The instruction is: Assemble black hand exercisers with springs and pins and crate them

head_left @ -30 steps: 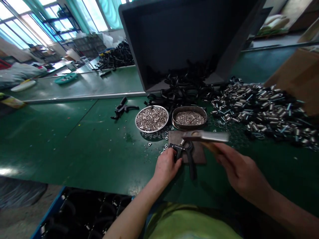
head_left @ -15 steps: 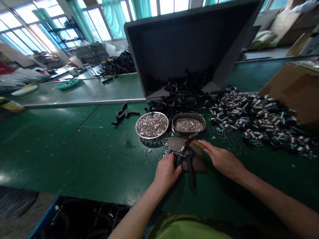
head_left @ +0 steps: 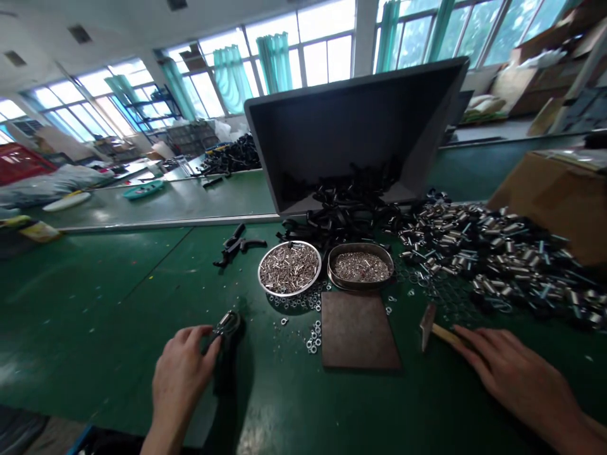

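Observation:
On the left, my left hand (head_left: pixel 184 366) grips a black plastic spring clamp (head_left: pixel 226 325) with a metal spring showing; its lower part is dark and blurred against the table. On the right, my right hand (head_left: pixel 515 376) lies over the wooden handle of a hammer (head_left: pixel 427 325), fingers around it, its head close to the green tabletop. Between my hands lies a bare brown metal plate (head_left: pixel 360 332). Behind it stand a round dish of small metal pins (head_left: pixel 289 268) and an oval tin of tiny metal parts (head_left: pixel 361 266).
Loose nuts (head_left: pixel 313 338) lie left of the plate. Another black clamp (head_left: pixel 237 244) rests farther left. A tipped grey bin (head_left: pixel 355 82) spills black parts at the back. Springs and bolts (head_left: pixel 502 259) are heaped at right, before a cardboard box (head_left: pixel 554 196).
The clamp has left the metal plate and moved left with my left hand. My right hand has carried the hammer right, off the clamp. The view has tilted up.

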Available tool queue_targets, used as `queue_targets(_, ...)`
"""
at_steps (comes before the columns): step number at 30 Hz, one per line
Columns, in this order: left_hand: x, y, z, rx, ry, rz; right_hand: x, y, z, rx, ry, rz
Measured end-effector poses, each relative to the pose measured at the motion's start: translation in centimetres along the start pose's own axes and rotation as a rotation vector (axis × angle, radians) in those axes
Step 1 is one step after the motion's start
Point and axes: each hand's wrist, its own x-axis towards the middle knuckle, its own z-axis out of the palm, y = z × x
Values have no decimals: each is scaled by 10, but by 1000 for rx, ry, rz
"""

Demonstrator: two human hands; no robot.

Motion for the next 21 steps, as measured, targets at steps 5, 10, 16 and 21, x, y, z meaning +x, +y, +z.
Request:
queue_targets(5, 46, 82, 14, -271, 2, 361, 52, -14, 2, 151, -26, -30)
queue_targets(10, 117, 208, 47, -246, -46, 627, 94, -34, 8, 297, 20, -46)
queue_targets(16, 184, 303, 84, -171, -113, 702, 111, -35, 13, 396, -16, -40)
queue_targets(21, 198, 335, 104, -137, -189, 643, 131, -5, 21, 318, -75, 54)
